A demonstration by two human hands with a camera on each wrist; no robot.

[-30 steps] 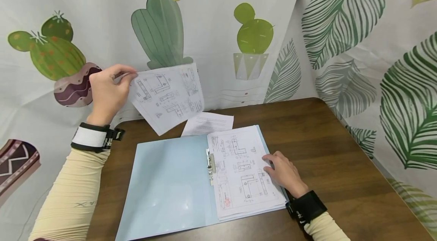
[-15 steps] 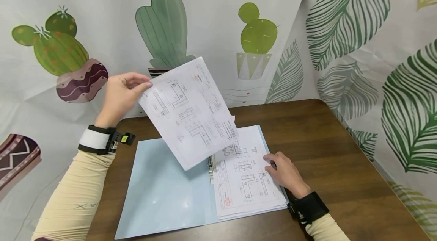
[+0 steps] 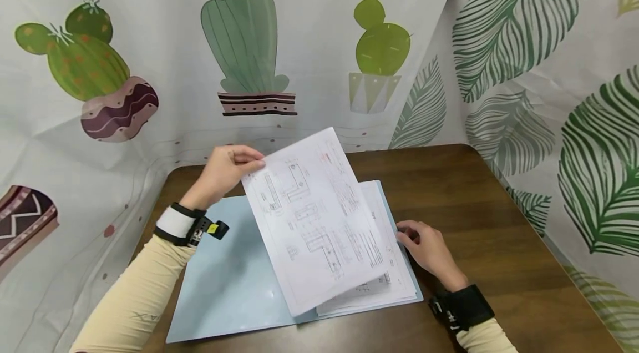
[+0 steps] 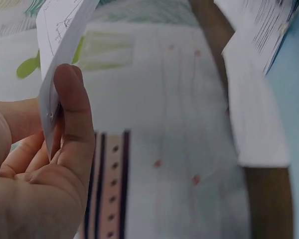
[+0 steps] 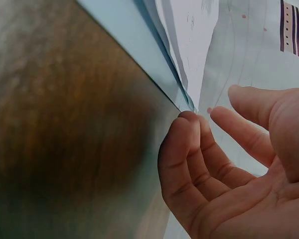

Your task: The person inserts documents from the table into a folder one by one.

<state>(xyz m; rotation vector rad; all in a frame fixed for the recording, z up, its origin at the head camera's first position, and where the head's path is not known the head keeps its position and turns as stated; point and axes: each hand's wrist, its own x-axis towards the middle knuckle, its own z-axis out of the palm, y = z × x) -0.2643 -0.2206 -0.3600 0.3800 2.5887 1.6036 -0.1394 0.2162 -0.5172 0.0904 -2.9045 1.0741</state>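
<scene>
A white sheet with printed technical drawings (image 3: pixel 314 220) hangs tilted over the middle of an open light-blue folder (image 3: pixel 214 297). My left hand (image 3: pixel 227 172) pinches its upper left corner between thumb and fingers. The left wrist view shows the sheet (image 4: pixel 57 45) edge-on in that grip. Beneath it, a stack of papers (image 3: pixel 370 193) lies on the folder's right side, partly covered. My right hand (image 3: pixel 431 250) is beside the folder's right edge, fingers loosely bent. In the right wrist view its fingertips are at the folder's edge (image 5: pixel 134 55), the thumb apart. The folder's metal clip is hidden.
The folder lies on a brown wooden table (image 3: pixel 464 197). Behind the table hangs a white curtain (image 3: pixel 319 36) printed with cacti and leaves. Another white paper (image 4: pixel 256 114) shows past the folder in the left wrist view; the head view hides it.
My left hand has brought the sheet right and down, from behind the folder to over its spine and paper stack. My right hand has shifted slightly right, off the top page.
</scene>
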